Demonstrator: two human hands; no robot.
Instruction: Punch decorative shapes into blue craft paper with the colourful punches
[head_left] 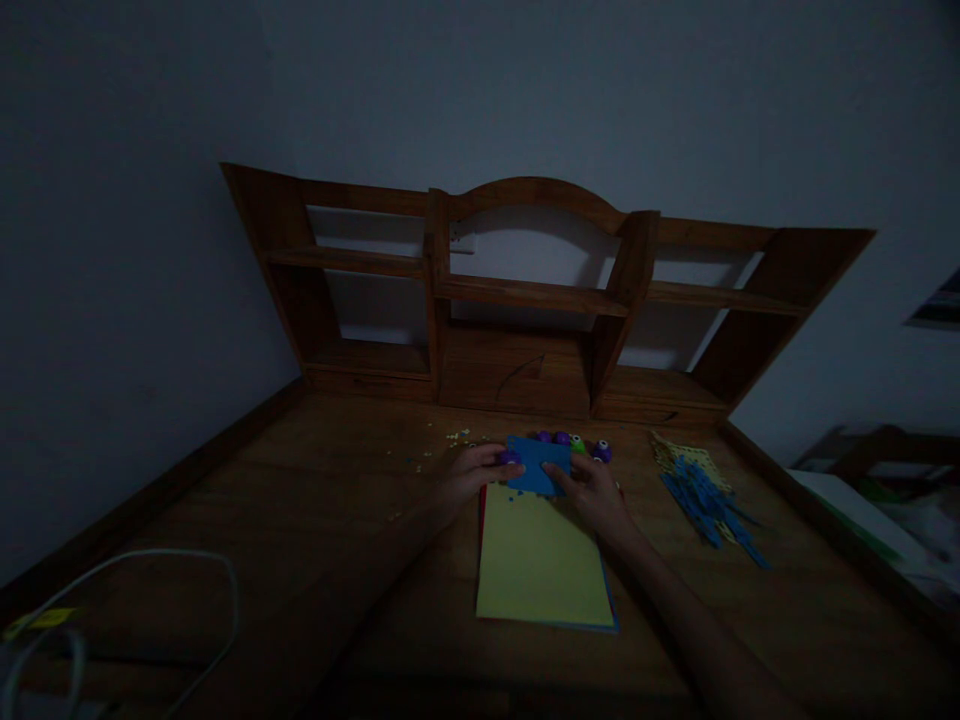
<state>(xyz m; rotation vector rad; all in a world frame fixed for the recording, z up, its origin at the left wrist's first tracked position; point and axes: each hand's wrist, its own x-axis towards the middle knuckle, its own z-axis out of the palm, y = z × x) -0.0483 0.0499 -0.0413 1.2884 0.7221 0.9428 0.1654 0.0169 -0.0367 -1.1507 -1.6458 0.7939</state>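
Blue paper (534,462) between two hands

A person's left hand (474,470) pinches a purple punch (509,457) between thumb and fingers at the left edge of the blue paper, while the right hand (596,492) grips the paper's right side, thumb on top. Whether the paper sits inside the punch's slot cannot be told in the dim light.

On the near side of the hands, a yellow sheet (544,565) tops a small stack on the wooden desk (315,520), blue bits (517,494) scattered near its far edge. Just beyond the right hand stand more punches, among them a green one (577,444). Pale bits (459,436) dot the wood beyond the left hand; blue strips (697,498) lie heaped well to the right of the right hand. A wooden shelf (525,297) rises beyond both hands, and a white cable (172,552) loops nearer the camera, left of the left hand.
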